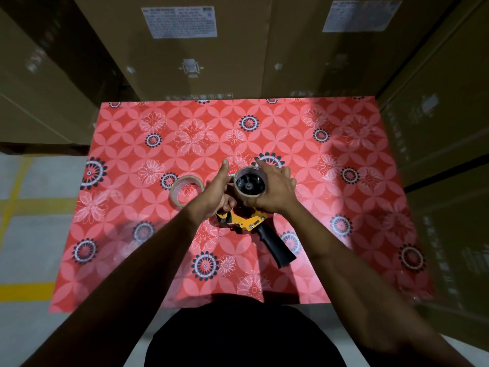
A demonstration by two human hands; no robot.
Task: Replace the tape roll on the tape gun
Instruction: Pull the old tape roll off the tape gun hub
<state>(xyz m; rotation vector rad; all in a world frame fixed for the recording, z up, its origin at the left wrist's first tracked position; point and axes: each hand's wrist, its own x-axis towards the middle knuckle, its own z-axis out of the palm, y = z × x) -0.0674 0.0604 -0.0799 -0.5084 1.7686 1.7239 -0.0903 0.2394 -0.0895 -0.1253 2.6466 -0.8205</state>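
Note:
A yellow tape gun (244,221) with a black handle (277,247) lies on the red flowered table (344,221). A roll of clear tape (248,193) sits on its black hub. My right hand (275,192) grips this roll from the right side. My left hand (218,193) holds the gun's front end beside the roll, its thumb pointing up and its fingers curled underneath. A second, thinner tape roll (185,190) lies flat on the table just left of my left hand, apart from it.
Tall cardboard boxes (198,49) stand against the table's far edge and along its right side (436,141). To the left lies a grey floor with yellow lines (26,207). The table's near edge is close to my body.

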